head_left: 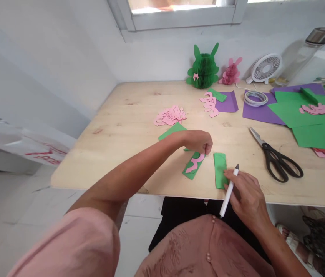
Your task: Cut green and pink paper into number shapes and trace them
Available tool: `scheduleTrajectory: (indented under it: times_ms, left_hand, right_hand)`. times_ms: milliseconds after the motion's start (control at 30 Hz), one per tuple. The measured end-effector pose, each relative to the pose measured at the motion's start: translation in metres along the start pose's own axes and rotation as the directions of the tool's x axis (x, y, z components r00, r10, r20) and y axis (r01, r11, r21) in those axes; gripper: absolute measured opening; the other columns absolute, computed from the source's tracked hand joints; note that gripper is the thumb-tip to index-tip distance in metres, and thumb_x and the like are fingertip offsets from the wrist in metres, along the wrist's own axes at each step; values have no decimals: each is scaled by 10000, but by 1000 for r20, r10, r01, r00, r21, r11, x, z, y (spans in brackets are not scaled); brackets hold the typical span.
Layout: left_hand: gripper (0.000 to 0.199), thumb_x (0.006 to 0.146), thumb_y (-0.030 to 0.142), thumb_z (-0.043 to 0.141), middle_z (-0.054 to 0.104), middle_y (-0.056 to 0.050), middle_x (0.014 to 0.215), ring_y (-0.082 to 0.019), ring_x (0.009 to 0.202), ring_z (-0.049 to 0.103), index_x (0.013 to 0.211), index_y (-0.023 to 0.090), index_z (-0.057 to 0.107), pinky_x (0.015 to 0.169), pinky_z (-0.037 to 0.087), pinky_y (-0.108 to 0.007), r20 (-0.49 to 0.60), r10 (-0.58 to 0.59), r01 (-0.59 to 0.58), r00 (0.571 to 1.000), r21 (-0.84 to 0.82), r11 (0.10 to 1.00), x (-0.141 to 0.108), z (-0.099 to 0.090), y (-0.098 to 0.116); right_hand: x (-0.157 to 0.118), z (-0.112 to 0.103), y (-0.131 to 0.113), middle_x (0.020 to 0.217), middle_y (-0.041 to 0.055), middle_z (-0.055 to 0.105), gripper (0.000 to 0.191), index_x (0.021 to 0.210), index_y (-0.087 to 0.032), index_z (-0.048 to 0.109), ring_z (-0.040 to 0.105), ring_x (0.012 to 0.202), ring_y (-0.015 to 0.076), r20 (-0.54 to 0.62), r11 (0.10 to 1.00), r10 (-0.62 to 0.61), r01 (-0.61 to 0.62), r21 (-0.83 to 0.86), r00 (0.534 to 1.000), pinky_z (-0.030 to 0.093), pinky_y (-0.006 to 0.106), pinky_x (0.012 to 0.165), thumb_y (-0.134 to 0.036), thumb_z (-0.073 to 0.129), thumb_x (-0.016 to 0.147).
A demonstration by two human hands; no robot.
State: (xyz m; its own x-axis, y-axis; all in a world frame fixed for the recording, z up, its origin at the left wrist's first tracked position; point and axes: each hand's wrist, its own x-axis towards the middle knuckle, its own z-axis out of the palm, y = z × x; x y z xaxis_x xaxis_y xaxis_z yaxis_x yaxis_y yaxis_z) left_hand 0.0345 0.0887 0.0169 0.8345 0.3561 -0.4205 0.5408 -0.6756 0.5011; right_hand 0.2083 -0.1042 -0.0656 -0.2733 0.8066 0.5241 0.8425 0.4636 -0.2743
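Note:
My left hand [199, 141] reaches over the table with its fingers pinched at the upper end of a wavy pink paper cutout [194, 163]. That cutout lies over a slanted green paper strip [190, 173]. Another green paper strip [220, 169], with a faint curved line on it, sits upright to the right. My right hand [247, 194] holds a white pen [228, 196], its dark tip pointing up and away, and the fingertips touch this strip's right edge. Partly behind my left wrist is a further green paper piece [172, 130].
Pink cutouts [170, 115] are heaped beyond my left arm. Black-handled scissors [277, 159] lie open at right, near green sheets [318, 130] and tape rolls [255, 98]. Along the wall stand a green honeycomb paper figure [204, 71], a pink one [231, 73], a fan [266, 68] and a bottle [303, 57].

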Motion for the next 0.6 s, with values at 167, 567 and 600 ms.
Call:
scheduleTrajectory:
  times_ms: [167, 567, 600]
  left_hand:
    - [271, 703, 28, 529, 721, -31, 854, -146, 770, 619, 830, 176, 717, 641, 418, -232, -93, 4, -1, 996, 35, 999, -4, 1, -1]
    - [254, 856, 161, 507, 692, -117, 988, -271, 995, 564, 1074, 136, 635, 881, 414, -427, -620, 17, 94, 784, 146, 985, -47, 95, 43]
    - [255, 863, 161, 493, 689, -108, 985, -271, 1001, 556, 1083, 138, 621, 893, 407, -435, -636, 15, 90, 772, 133, 987, -50, 106, 49]
  right_hand:
    - [0, 0, 0, 1080, 145, 694, 305, 1147, -152, 553, 617, 1060, 282, 3, 1000, 1, -1, 8, 1000, 462, 443, 886, -92, 570, 848]
    - [1, 0, -3, 1085, 136, 692, 342, 1171, -169, 538, 622, 1054, 266, -22, 998, 58, -57, 28, 998, 465, 445, 903, -76, 555, 843]
    - [1, 0, -3, 1088, 137, 691, 343, 1173, -169, 535, 621, 1052, 266, -24, 998, 57, -56, 23, 998, 465, 446, 904, -76, 556, 843]
